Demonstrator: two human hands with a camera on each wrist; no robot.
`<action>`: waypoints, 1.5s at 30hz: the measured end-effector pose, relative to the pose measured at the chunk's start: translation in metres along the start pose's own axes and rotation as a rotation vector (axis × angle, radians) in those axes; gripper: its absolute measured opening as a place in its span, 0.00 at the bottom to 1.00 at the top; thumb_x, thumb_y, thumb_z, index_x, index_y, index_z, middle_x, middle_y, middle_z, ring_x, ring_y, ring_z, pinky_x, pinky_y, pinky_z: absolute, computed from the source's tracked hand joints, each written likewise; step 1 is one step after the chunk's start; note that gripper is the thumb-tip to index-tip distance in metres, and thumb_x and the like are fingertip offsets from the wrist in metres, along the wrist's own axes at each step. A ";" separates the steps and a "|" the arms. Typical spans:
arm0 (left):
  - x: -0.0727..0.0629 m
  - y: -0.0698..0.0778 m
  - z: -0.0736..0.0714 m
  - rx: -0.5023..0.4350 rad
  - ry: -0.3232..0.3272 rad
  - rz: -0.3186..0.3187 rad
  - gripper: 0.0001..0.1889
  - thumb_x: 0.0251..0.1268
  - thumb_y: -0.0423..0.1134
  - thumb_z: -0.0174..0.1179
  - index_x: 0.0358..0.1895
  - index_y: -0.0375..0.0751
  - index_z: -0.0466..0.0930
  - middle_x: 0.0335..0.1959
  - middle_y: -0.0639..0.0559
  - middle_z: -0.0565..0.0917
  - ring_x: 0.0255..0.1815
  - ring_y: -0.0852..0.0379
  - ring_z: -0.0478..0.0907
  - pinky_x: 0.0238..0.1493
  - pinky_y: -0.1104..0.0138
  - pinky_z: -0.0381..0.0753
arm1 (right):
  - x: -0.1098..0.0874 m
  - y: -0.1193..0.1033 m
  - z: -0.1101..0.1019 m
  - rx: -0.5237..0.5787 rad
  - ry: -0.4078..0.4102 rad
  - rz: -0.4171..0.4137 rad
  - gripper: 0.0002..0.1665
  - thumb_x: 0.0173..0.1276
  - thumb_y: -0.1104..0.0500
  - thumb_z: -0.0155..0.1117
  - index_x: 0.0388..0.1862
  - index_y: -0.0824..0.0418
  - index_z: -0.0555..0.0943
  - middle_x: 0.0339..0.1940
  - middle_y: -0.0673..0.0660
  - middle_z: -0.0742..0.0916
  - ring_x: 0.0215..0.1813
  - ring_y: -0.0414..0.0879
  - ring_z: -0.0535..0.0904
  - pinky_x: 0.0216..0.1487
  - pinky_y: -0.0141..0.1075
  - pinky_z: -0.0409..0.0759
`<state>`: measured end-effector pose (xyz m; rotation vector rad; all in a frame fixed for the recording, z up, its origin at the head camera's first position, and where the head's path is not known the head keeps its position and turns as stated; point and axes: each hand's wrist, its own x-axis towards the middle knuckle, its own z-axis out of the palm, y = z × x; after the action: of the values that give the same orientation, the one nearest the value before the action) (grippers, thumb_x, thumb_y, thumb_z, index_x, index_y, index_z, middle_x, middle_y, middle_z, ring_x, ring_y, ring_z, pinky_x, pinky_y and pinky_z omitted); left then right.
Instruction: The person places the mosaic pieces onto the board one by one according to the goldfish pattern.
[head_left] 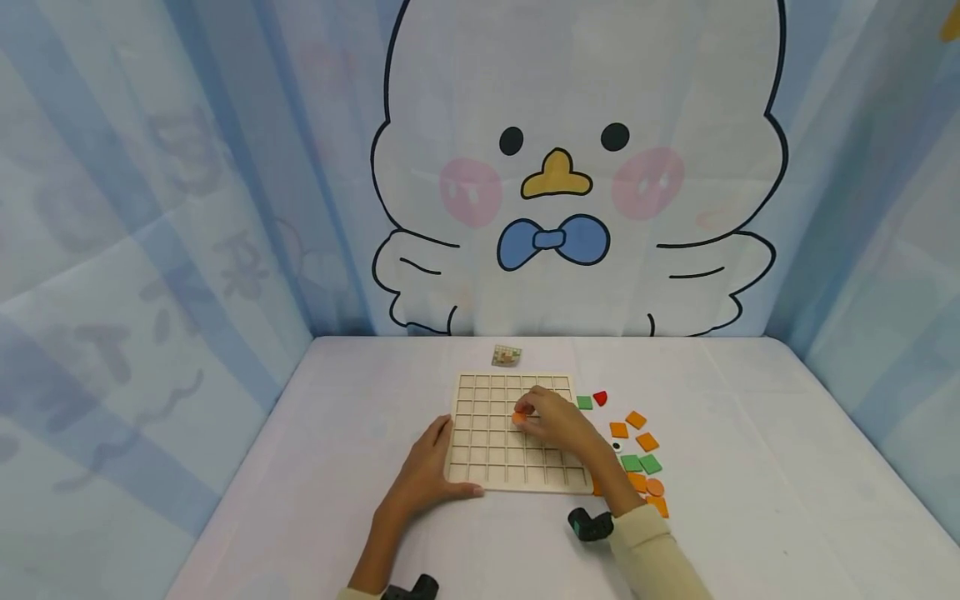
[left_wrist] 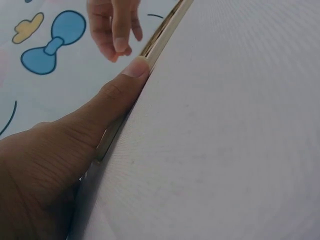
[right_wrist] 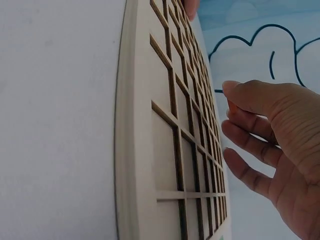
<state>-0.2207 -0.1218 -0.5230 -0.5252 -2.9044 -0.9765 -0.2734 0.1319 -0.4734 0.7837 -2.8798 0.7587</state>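
A pale wooden grid board lies on the table. My left hand rests at its near left corner, fingers along the left side and a straight thumb on the front edge. The thumb lies against the board's edge in the left wrist view. Over the right half of the grid, my right hand pinches a small orange round piece. Only a sliver of that orange piece shows between thumb and forefinger in the right wrist view. No pieces show in the visible grid cells.
Right of the board lie orange squares, an orange disc, green squares, a red piece and a white piece with a black dot. A small printed picture lies behind the board. Patterned cloth hangs behind the table.
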 end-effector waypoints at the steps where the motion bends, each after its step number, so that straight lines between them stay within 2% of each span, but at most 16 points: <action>1: 0.000 0.000 0.000 -0.001 -0.003 -0.002 0.69 0.33 0.72 0.72 0.76 0.34 0.52 0.76 0.39 0.57 0.75 0.41 0.60 0.72 0.49 0.65 | 0.001 -0.001 0.002 0.004 0.004 0.000 0.12 0.65 0.55 0.69 0.45 0.59 0.84 0.43 0.51 0.83 0.47 0.44 0.81 0.51 0.40 0.82; 5: -0.001 0.001 -0.001 -0.004 -0.020 -0.018 0.69 0.34 0.72 0.72 0.77 0.35 0.51 0.77 0.40 0.56 0.75 0.41 0.59 0.72 0.50 0.65 | 0.006 -0.005 0.010 0.016 0.026 -0.016 0.11 0.65 0.56 0.69 0.43 0.60 0.84 0.42 0.51 0.83 0.45 0.43 0.80 0.50 0.40 0.82; 10: -0.002 0.002 -0.002 -0.012 -0.011 -0.010 0.68 0.34 0.72 0.73 0.77 0.34 0.51 0.76 0.39 0.57 0.75 0.40 0.59 0.72 0.49 0.65 | 0.012 -0.010 0.018 0.008 0.047 -0.049 0.10 0.64 0.57 0.69 0.42 0.59 0.84 0.41 0.51 0.84 0.42 0.42 0.79 0.47 0.39 0.81; 15: -0.001 0.002 -0.002 -0.016 -0.004 -0.003 0.68 0.34 0.72 0.72 0.77 0.35 0.51 0.76 0.38 0.58 0.75 0.40 0.59 0.72 0.49 0.65 | 0.017 -0.015 0.024 0.023 0.016 -0.022 0.11 0.64 0.57 0.69 0.43 0.59 0.83 0.42 0.51 0.83 0.43 0.42 0.79 0.48 0.39 0.81; 21: -0.001 0.000 -0.001 -0.013 -0.011 0.007 0.68 0.35 0.72 0.72 0.76 0.33 0.51 0.76 0.38 0.58 0.75 0.40 0.60 0.72 0.49 0.65 | 0.022 -0.019 0.033 0.016 0.008 -0.028 0.11 0.66 0.55 0.68 0.44 0.59 0.83 0.41 0.51 0.82 0.42 0.41 0.78 0.47 0.37 0.81; 27: 0.000 0.000 -0.001 -0.009 -0.013 0.001 0.68 0.35 0.73 0.71 0.77 0.34 0.51 0.76 0.39 0.57 0.75 0.41 0.60 0.72 0.50 0.65 | 0.027 -0.021 0.039 0.035 0.045 -0.014 0.11 0.68 0.53 0.66 0.44 0.58 0.83 0.39 0.49 0.82 0.41 0.40 0.79 0.45 0.37 0.81; 33: 0.000 0.001 -0.001 -0.011 -0.012 0.001 0.68 0.35 0.73 0.71 0.77 0.34 0.51 0.77 0.39 0.57 0.75 0.42 0.59 0.72 0.50 0.64 | 0.033 -0.024 0.044 0.055 0.080 -0.005 0.12 0.67 0.54 0.66 0.46 0.59 0.83 0.42 0.51 0.83 0.44 0.43 0.81 0.47 0.39 0.81; 45: 0.001 -0.003 -0.002 0.011 -0.034 -0.014 0.68 0.36 0.73 0.70 0.77 0.34 0.50 0.77 0.39 0.55 0.76 0.41 0.58 0.73 0.49 0.63 | 0.048 -0.035 0.056 0.025 0.129 -0.007 0.11 0.67 0.54 0.66 0.43 0.59 0.83 0.38 0.50 0.81 0.38 0.42 0.77 0.39 0.36 0.78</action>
<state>-0.2223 -0.1247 -0.5227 -0.5274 -2.9458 -0.9624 -0.2940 0.0568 -0.4983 0.7188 -2.7572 0.8148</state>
